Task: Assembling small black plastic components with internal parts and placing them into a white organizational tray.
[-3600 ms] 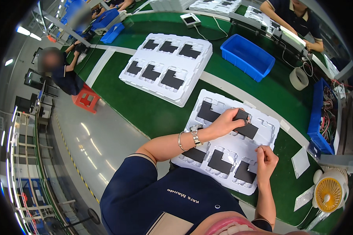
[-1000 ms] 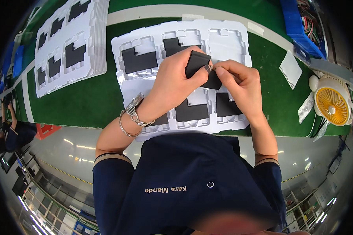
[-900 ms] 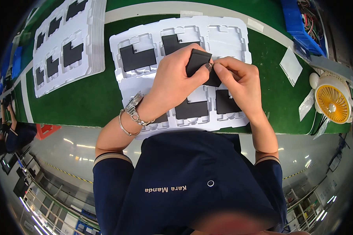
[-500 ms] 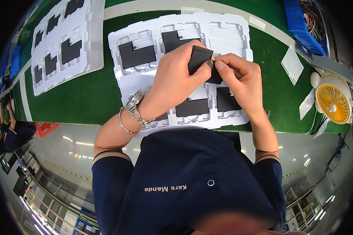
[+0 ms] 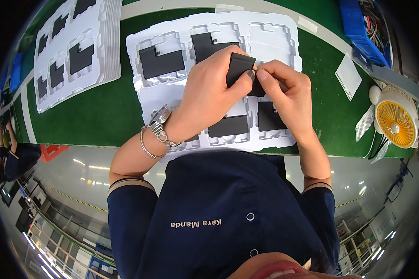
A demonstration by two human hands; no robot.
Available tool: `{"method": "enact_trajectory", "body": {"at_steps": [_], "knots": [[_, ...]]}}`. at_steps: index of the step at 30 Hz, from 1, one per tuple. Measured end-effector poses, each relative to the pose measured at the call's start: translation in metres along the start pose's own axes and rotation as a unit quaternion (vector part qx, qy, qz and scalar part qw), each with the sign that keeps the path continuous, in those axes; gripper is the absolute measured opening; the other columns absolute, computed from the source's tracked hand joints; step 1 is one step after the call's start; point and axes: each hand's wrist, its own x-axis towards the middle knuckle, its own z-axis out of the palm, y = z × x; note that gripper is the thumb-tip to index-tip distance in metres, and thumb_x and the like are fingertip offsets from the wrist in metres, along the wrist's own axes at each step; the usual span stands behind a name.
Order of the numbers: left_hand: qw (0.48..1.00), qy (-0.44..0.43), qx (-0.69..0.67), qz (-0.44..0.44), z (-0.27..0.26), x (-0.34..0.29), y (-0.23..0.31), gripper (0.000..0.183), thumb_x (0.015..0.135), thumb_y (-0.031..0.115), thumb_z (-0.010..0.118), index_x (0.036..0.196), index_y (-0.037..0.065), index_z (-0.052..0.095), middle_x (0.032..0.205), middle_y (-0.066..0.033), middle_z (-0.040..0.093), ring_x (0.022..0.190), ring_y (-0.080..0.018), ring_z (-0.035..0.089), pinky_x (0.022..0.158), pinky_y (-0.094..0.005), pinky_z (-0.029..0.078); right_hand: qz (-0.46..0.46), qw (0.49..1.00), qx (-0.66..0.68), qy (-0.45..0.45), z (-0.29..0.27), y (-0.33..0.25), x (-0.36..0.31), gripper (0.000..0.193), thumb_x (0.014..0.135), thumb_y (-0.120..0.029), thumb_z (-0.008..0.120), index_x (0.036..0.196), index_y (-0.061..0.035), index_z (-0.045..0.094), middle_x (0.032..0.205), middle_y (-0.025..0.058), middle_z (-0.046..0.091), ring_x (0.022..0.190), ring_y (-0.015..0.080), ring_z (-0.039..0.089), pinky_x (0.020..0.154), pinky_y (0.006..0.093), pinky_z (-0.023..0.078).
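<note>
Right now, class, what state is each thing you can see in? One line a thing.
Black piece: held, over the tray
Left grip: closed on the piece
Right grip: pinched near the piece, hold unclear
Tray: lying flat, partly filled
Stack: piled, dark parts on top
Bin: holding wires
Watch: worn
Fan: upright, spin unclear

Both hands point(image 5: 212, 88) close together, fingers point(image 5: 278, 70) bent

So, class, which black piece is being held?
The black piece gripped in the left hand; the other visible pieces lie in white trays.
</note>
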Motion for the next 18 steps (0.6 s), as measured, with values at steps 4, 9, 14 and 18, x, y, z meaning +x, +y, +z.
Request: {"method": "enact_trajectory", "body": {"at_steps": [4, 9, 14, 18], "knots": [[1.000, -0.005, -0.002, -0.006, -0.0003, 0.0001, 0.0007, 0.016, 0.081, 0.011, 0.062, 0.092, 0.001, 0.057, 0.079, -0.0111, 0.063, 0.066, -0.0274, 0.061, 0.061, -0.0347, 0.048, -0.001, 1.000, -0.006, -0.004, -0.0014, -0.0014, 0.0001, 0.015, 0.088, -0.014, 0.064, 0.086, 0.0006, 0.066, 0.055, -0.0016, 0.047, 0.052, 0.0045, 0.036, 0.047, 0.0233, 0.029], [1.000, -0.009, -0.008, -0.004, -0.0006, 0.0001, 0.0010, 0.016, 0.080, 0.011, 0.062, 0.092, 0.001, 0.058, 0.078, -0.0113, 0.062, 0.065, -0.0269, 0.061, 0.060, -0.0341, 0.048, 0.000, 1.000, -0.023, -0.004, -0.0031, -0.0042, 0.0001, 0.014, 0.087, -0.013, 0.065, 0.085, 0.0003, 0.067, 0.055, -0.0008, 0.047, 0.051, 0.0051, 0.036, 0.047, 0.0237, 0.029], [1.000, -0.008, -0.012, -0.005, -0.0001, -0.0002, 0.0004, 0.016, 0.080, 0.010, 0.062, 0.092, 0.001, 0.058, 0.078, -0.0111, 0.062, 0.064, -0.0264, 0.060, 0.060, -0.0340, 0.048, -0.006, 1.000, -0.024, -0.001, -0.0027, -0.0048, -0.0001, 0.014, 0.087, -0.013, 0.065, 0.085, 0.0002, 0.067, 0.055, -0.0009, 0.047, 0.051, 0.0051, 0.036, 0.046, 0.0238, 0.029], [1.000, -0.003, -0.014, 0.007, 0.0013, 0.0000, -0.0026, 0.016, 0.080, 0.010, 0.062, 0.093, 0.001, 0.058, 0.078, -0.0113, 0.062, 0.064, -0.0259, 0.060, 0.059, -0.0338, 0.047, -0.003, 0.999, -0.032, -0.004, -0.0034, -0.0046, -0.0003, 0.013, 0.087, -0.012, 0.065, 0.085, 0.0002, 0.067, 0.055, -0.0008, 0.047, 0.051, 0.0051, 0.036, 0.046, 0.0239, 0.029]]}}
